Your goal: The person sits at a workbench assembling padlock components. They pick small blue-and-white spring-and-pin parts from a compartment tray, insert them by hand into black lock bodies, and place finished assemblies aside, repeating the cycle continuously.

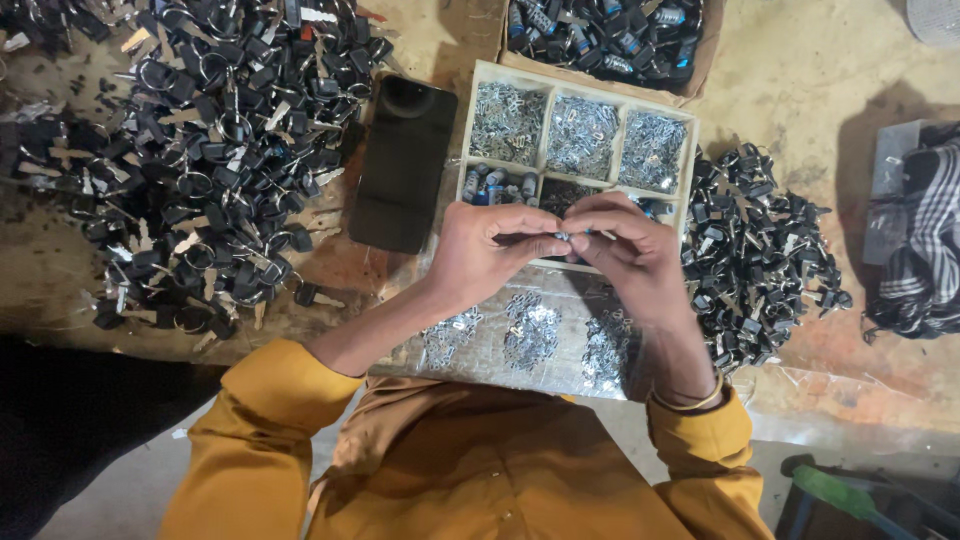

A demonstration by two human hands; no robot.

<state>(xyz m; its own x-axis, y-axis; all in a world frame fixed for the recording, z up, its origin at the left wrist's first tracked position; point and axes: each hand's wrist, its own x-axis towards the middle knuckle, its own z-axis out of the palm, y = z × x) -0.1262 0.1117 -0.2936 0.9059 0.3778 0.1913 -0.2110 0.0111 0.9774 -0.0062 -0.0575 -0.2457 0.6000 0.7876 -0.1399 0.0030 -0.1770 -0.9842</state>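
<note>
A broad heap of black-headed keys [200, 160] covers the worktop [800, 90] to my left. A cardboard box [610, 40] of dark parts sits at the far edge. Nearer, a pale divided tray [580, 130] holds silvery bits. Over its near edge, my left hand [490, 250] and right hand [625, 250] meet, fingertips pinching one tiny metal piece [563, 236]; which way it points is too small to tell.

Small assembly workshop — heaps of black-headed keys [200, 150], divided tray [580, 75] of tiny metal parts — worn floor.
</note>
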